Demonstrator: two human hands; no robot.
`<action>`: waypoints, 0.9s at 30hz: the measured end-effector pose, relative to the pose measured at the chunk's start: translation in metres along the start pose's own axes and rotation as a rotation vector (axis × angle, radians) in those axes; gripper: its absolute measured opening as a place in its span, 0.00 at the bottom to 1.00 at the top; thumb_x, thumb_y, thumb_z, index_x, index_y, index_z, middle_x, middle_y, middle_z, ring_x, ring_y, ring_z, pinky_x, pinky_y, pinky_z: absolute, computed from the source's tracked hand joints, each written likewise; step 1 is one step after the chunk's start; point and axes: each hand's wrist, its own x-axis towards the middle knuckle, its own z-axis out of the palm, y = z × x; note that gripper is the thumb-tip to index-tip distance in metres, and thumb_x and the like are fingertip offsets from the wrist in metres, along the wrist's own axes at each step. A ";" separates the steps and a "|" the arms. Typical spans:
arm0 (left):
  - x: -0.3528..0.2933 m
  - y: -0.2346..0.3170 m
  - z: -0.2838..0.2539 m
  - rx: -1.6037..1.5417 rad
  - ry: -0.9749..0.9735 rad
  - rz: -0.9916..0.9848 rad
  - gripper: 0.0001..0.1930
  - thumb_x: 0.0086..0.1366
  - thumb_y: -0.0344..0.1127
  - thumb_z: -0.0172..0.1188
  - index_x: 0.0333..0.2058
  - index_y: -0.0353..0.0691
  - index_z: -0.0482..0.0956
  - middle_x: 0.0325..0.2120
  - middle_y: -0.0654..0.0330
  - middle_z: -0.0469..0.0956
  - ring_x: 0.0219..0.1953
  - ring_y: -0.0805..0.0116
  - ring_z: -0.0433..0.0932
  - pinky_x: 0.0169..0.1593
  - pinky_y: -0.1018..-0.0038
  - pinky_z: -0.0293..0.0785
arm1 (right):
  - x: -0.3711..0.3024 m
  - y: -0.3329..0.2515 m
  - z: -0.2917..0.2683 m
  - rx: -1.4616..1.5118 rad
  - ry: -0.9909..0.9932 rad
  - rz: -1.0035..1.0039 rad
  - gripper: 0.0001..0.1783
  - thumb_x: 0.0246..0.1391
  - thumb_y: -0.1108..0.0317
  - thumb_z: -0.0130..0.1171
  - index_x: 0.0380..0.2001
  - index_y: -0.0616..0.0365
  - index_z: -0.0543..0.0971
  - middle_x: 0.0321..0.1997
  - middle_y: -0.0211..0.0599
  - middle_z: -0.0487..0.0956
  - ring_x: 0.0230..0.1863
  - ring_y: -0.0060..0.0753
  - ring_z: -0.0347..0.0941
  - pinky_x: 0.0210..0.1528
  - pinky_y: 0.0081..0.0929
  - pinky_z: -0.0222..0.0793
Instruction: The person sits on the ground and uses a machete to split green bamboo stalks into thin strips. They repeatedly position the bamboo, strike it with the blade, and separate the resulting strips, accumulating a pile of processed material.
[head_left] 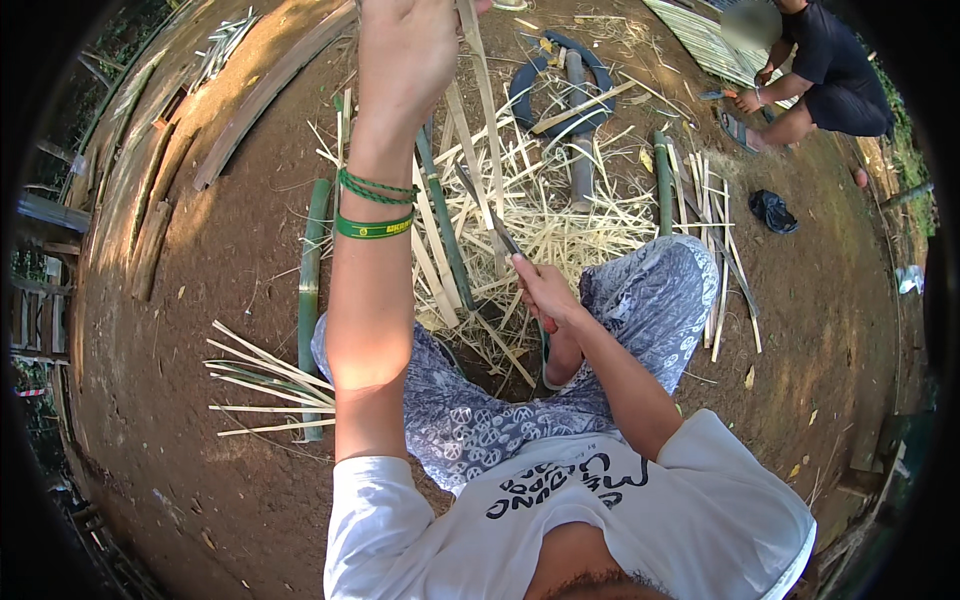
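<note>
My left hand (408, 45) is raised at the top edge of the view, closed on a long pale bamboo strip (486, 95); most of its fingers are cut off or hidden. The strip slants down from there to a knife. In front of my lap, my right hand (548, 292) grips this knife (507, 238). Its dark blade points up and left against the lower part of the strip, and a bit of orange-red handle shows below my fingers. Below the blade lies a heap of thin shavings (540, 215). A green bamboo pole (445, 225) leans beside the strip.
Cut strips (265, 385) lie at my left by an upright green bamboo piece (312, 270); more strips (718, 250) lie right of my knee. Beyond the heap is a black ring (522, 95) with a wooden piece (580, 150). Another person (835, 70) squats at far right.
</note>
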 end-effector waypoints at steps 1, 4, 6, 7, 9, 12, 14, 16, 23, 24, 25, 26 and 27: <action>0.000 0.001 0.008 -0.002 -0.020 -0.003 0.17 0.77 0.41 0.44 0.53 0.33 0.70 0.39 0.55 0.81 0.39 0.69 0.81 0.45 0.74 0.78 | 0.002 0.004 -0.003 0.021 0.006 0.003 0.32 0.66 0.39 0.47 0.23 0.58 0.73 0.12 0.26 0.65 0.12 0.20 0.61 0.16 0.24 0.59; 0.001 0.000 0.018 -0.092 -0.033 0.018 0.17 0.77 0.41 0.44 0.51 0.33 0.71 0.38 0.54 0.81 0.39 0.69 0.81 0.47 0.74 0.78 | 0.009 0.018 -0.011 0.011 -0.013 -0.022 0.34 0.66 0.39 0.47 0.21 0.60 0.74 0.13 0.32 0.68 0.14 0.29 0.66 0.20 0.32 0.64; 0.008 0.002 0.020 -0.047 -0.021 0.038 0.17 0.77 0.41 0.45 0.50 0.32 0.72 0.36 0.55 0.81 0.38 0.70 0.81 0.46 0.74 0.78 | 0.000 0.010 -0.003 -0.285 0.148 -0.162 0.35 0.65 0.39 0.48 0.20 0.62 0.74 0.14 0.38 0.70 0.17 0.37 0.69 0.25 0.39 0.65; 0.007 0.007 0.021 0.026 0.002 0.051 0.17 0.78 0.41 0.45 0.50 0.32 0.73 0.35 0.55 0.81 0.37 0.70 0.80 0.45 0.75 0.78 | -0.005 0.003 0.002 -0.432 0.233 -0.232 0.35 0.65 0.39 0.48 0.19 0.63 0.74 0.14 0.41 0.71 0.18 0.41 0.71 0.27 0.42 0.66; -0.008 0.033 0.025 0.168 0.100 0.161 0.17 0.78 0.41 0.44 0.49 0.30 0.74 0.33 0.56 0.81 0.36 0.71 0.80 0.42 0.76 0.77 | -0.022 -0.026 0.015 -0.436 0.226 -0.215 0.35 0.64 0.40 0.50 0.20 0.64 0.75 0.16 0.47 0.72 0.22 0.49 0.71 0.31 0.47 0.66; -0.028 0.072 0.052 0.204 0.255 0.350 0.19 0.77 0.41 0.45 0.51 0.28 0.73 0.31 0.58 0.80 0.34 0.73 0.79 0.38 0.79 0.76 | -0.028 -0.047 0.024 -0.452 0.226 -0.288 0.34 0.64 0.42 0.51 0.19 0.65 0.73 0.13 0.46 0.68 0.19 0.47 0.66 0.30 0.46 0.65; -0.028 0.060 0.045 0.207 0.149 0.388 0.22 0.77 0.42 0.47 0.57 0.27 0.68 0.39 0.53 0.78 0.42 0.69 0.78 0.47 0.74 0.75 | -0.002 -0.012 0.027 -0.457 0.251 -0.300 0.34 0.64 0.42 0.51 0.18 0.65 0.72 0.14 0.47 0.69 0.19 0.50 0.68 0.30 0.47 0.65; -0.024 0.041 0.032 0.227 0.094 0.338 0.27 0.76 0.44 0.48 0.62 0.27 0.63 0.48 0.48 0.76 0.51 0.64 0.76 0.55 0.69 0.72 | 0.008 0.010 0.032 -0.432 0.223 -0.292 0.34 0.64 0.42 0.51 0.18 0.65 0.72 0.15 0.50 0.71 0.22 0.55 0.71 0.32 0.48 0.66; -0.006 -0.023 -0.030 -0.043 -0.234 0.084 0.35 0.74 0.51 0.49 0.68 0.31 0.54 0.59 0.44 0.70 0.62 0.56 0.70 0.65 0.62 0.66 | 0.039 0.019 0.035 -0.433 0.129 -0.194 0.32 0.64 0.41 0.48 0.26 0.64 0.79 0.17 0.51 0.76 0.26 0.55 0.77 0.35 0.47 0.71; -0.008 -0.023 -0.032 -0.121 -0.231 0.033 0.35 0.75 0.52 0.48 0.68 0.31 0.54 0.59 0.44 0.70 0.62 0.56 0.70 0.65 0.62 0.67 | 0.034 0.008 0.034 -0.360 0.072 -0.111 0.33 0.65 0.41 0.48 0.25 0.64 0.79 0.17 0.49 0.75 0.25 0.51 0.77 0.35 0.46 0.71; -0.009 -0.023 -0.033 -0.199 -0.227 -0.018 0.34 0.75 0.52 0.47 0.68 0.31 0.55 0.60 0.44 0.69 0.62 0.55 0.71 0.65 0.61 0.67 | 0.032 -0.001 0.034 -0.286 0.016 -0.027 0.34 0.65 0.41 0.47 0.25 0.64 0.79 0.17 0.48 0.75 0.24 0.47 0.77 0.35 0.45 0.71; -0.004 -0.019 -0.033 -0.210 -0.246 -0.091 0.33 0.76 0.52 0.44 0.68 0.32 0.55 0.61 0.44 0.69 0.61 0.54 0.71 0.64 0.60 0.69 | 0.033 -0.006 0.030 -0.259 -0.008 -0.006 0.36 0.64 0.39 0.47 0.25 0.65 0.79 0.15 0.45 0.73 0.19 0.38 0.75 0.29 0.41 0.70; 0.000 -0.021 -0.032 -0.212 -0.267 -0.107 0.32 0.76 0.51 0.43 0.68 0.32 0.55 0.61 0.44 0.69 0.61 0.54 0.72 0.64 0.60 0.70 | 0.035 -0.006 0.026 -0.255 -0.013 0.001 0.36 0.64 0.38 0.47 0.25 0.66 0.78 0.15 0.45 0.73 0.18 0.37 0.74 0.28 0.39 0.70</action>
